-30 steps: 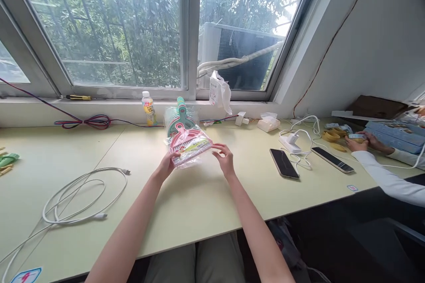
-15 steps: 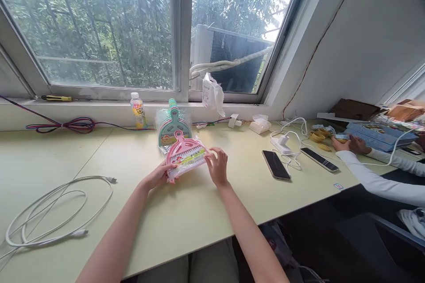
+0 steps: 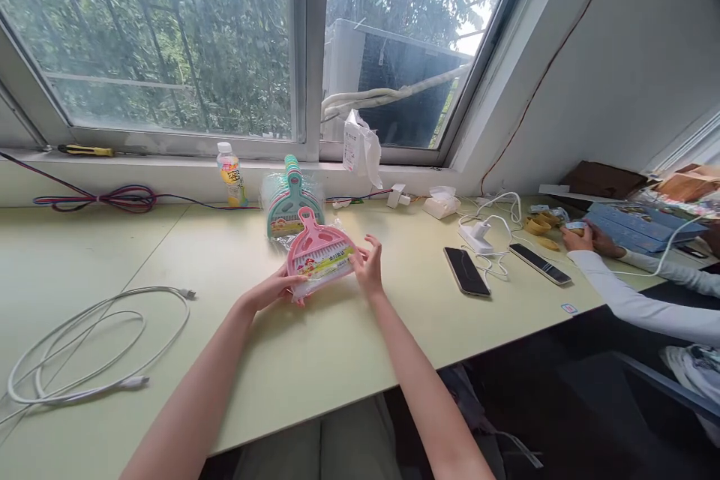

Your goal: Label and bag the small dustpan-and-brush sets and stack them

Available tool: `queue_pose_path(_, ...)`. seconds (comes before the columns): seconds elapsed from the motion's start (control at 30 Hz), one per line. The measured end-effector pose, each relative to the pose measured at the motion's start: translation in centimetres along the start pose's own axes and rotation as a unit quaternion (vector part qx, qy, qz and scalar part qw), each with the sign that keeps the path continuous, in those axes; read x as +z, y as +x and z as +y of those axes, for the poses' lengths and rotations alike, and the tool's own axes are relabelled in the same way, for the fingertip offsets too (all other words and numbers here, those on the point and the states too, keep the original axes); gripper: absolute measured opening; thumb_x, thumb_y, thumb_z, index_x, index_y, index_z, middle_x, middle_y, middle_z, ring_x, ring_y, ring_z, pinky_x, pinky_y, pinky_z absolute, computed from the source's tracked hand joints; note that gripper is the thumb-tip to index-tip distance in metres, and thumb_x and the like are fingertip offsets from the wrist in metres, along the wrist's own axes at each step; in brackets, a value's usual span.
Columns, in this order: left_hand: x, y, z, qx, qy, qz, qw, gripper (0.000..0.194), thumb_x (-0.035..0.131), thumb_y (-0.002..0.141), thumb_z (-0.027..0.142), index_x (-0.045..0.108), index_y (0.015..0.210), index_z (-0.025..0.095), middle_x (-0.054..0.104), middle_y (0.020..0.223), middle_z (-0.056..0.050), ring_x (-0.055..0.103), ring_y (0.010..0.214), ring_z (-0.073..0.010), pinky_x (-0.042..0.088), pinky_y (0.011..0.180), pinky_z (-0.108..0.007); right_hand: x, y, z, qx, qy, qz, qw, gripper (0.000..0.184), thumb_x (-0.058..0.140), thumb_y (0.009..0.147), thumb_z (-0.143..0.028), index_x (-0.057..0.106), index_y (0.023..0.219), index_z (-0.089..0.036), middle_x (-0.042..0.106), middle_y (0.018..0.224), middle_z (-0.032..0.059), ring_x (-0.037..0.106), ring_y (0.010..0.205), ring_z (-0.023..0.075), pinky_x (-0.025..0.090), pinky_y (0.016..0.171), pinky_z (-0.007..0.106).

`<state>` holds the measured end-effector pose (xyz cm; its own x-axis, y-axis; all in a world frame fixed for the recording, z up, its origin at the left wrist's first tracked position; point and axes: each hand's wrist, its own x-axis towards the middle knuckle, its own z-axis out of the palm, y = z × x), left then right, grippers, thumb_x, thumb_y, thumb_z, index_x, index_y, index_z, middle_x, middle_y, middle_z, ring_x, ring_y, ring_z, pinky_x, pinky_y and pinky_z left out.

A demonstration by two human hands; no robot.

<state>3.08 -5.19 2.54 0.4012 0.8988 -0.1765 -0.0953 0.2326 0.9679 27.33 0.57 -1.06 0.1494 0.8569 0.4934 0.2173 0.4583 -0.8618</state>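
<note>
A small pink dustpan and brush set (image 3: 320, 251), with a printed label and clear plastic wrapping, is tilted toward me just above the table. My left hand (image 3: 274, 289) grips its lower left corner, thumb over the front and the other fingers behind. At its right edge my right hand (image 3: 367, 267) pinches the set between thumb and fingers, with the index finger raised. Right behind it stands a stack of similar dustpan sets (image 3: 292, 202), the front one green, in crinkled clear plastic.
On the pale table (image 3: 315, 360) lie a white cable (image 3: 95, 307), two phones (image 3: 466, 271), and a power strip (image 3: 475, 238) with cords. A drink bottle (image 3: 230, 174) and a tissue pack (image 3: 442, 202) stand toward the window. At right, another person's hands (image 3: 579, 238) hold a small item.
The pink set has turned a little more upright and shifted slightly right. My right hand has moved from plucking at the wrapping's corner to holding the set's right edge.
</note>
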Motion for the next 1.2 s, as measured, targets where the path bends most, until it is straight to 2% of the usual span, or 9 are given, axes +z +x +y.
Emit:
queue_pose_path(0.17, -0.9, 0.5, 0.0, -0.013, 0.01, 0.044, 0.999, 0.086, 0.078, 0.073, 0.03, 0.036, 0.148, 0.024, 0.072, 0.084, -0.009, 0.069, 0.057, -0.0226, 0.049, 0.044, -0.026, 0.5, 0.8, 1.4, 0.235, 0.153, -0.129, 0.951, 0.1, 0.076, 0.072, -0.035, 0.019, 0.153, -0.02, 0.073, 0.097, 0.0053, 0.069, 0.078, 0.02, 0.058, 0.067, 0.033)
queue_pose_path(0.23, -1.1, 0.5, 0.2, 0.009, 0.017, 0.074, 0.997, 0.088, 0.076, 0.075, 0.036, 0.033, 0.151, 0.023, 0.073, 0.087, -0.01, 0.069, 0.058, -0.0233, 0.05, 0.044, -0.026, 0.5, 0.9, 1.6, 0.251, 0.175, -0.112, 0.945, 0.107, 0.078, 0.07, -0.031, 0.014, 0.155, -0.017, 0.073, 0.088, 0.0033, 0.069, 0.076, 0.0199, 0.059, 0.066, 0.032)
queue_pose_path(0.37, -0.3, 0.7, 0.4, 0.104, 0.023, 0.111, 0.988, 0.115, 0.077, 0.074, 0.04, 0.001, 0.159, 0.028, 0.07, 0.107, -0.012, 0.072, 0.078, -0.0247, 0.056, 0.056, -0.028, -0.2, 1.1, 1.7, 0.254, 0.177, -0.008, 0.951, 0.107, 0.074, 0.072, -0.025, 0.009, 0.157, -0.018, 0.072, 0.088, 0.0022, 0.07, 0.079, 0.0194, 0.061, 0.065, 0.033)
queue_pose_path(0.5, 1.5, 1.8, -0.7, 0.162, 0.067, 0.11, 0.978, 0.135, 0.089, 0.054, 0.02, 0.004, 0.158, 0.033, 0.064, 0.122, -0.013, 0.068, 0.075, -0.0174, 0.055, 0.06, -0.025, -1.0, 1.1, 1.3, 0.233, 0.178, 0.011, 0.956, 0.102, 0.07, 0.075, -0.024, 0.01, 0.157, -0.023, 0.072, 0.092, 0.0025, 0.07, 0.079, 0.0186, 0.062, 0.061, 0.033)
queue_pose_path(0.63, 2.2, 3.5, -2.4, 0.198, 0.053, 0.215, 0.955, 0.107, 0.078, 0.069, 0.035, 0.018, 0.157, 0.026, 0.067, 0.108, -0.008, 0.061, 0.059, -0.0116, 0.049, 0.052, -0.023, -1.2, 0.6, 1.1, 0.201, 0.163, -0.02, 0.966, 0.091, 0.072, 0.074, -0.031, 0.03, 0.153, -0.018, 0.073, 0.102, 0.0074, 0.069, 0.085, 0.0201, 0.062, 0.068, 0.035)
queue_pose_path(0.77, 0.4, 4.1, -2.8, 0.21, 0.102, 0.325, 0.916, 0.046, 0.064, 0.079, 0.038, 0.062, 0.121, 0.019, 0.067, 0.089, -0.005, 0.061, 0.067, -0.0166, 0.049, 0.061, -0.027, 0.1, 0.3, 1.1, 0.073, 0.094, -0.088, 0.989, 0.049, 0.069, 0.077, -0.038, 0.067, 0.121, -0.019, 0.075, 0.104, 0.0061, 0.068, 0.096, 0.0227, 0.057, 0.085, 0.038)
queue_pose_path(0.83, -0.9, 4.5, -2.6, 0.22, 0.183, 0.388, 0.876, 0.024, 0.06, 0.081, 0.033, 0.066, 0.101, 0.02, 0.066, 0.084, -0.005, 0.061, 0.077, -0.0204, 0.047, 0.068, -0.028, 1.3, 0.7, 1.2, 0.039, 0.017, -0.091, 0.995, 0.038, 0.067, 0.079, -0.038, 0.071, 0.114, -0.022, 0.076, 0.097, 0.0044, 0.069, 0.092, 0.0237, 0.055, 0.084, 0.037)
queue_pose_path(1.03, -3.5, 7.6, -1.6, 0.264, 0.319, 0.468, 0.781, 0.019, 0.044, 0.091, 0.021, 0.06, 0.101, 0.02, 0.067, 0.087, -0.006, 0.059, 0.077, -0.0207, 0.043, 0.073, -0.03, 6.1, 4.5, 2.2, 0.002, -0.142, -0.006, 0.99, 0.038, 0.056, 0.089, -0.035, 0.067, 0.124, -0.027, 0.076, 0.087, 0.0029, 0.071, 0.081, 0.0224, 0.052, 0.075, 0.03)
queue_pose_path(1.2, -6.4, 9.5, -1.4, 0.296, 0.32, 0.521, 0.734, 0.011, 0.048, 0.086, 0.014, 0.057, 0.085, 0.02, 0.062, 0.089, -0.007, 0.058, 0.085, -0.0212, 0.046, 0.078, -0.032, 9.5, 7.5, 3.3, -0.062, -0.158, -0.033, 0.985, 0.033, 0.052, 0.092, -0.034, 0.066, 0.122, -0.027, 0.074, 0.098, 0.0028, 0.071, 0.081, 0.02, 0.049, 0.07, 0.027)
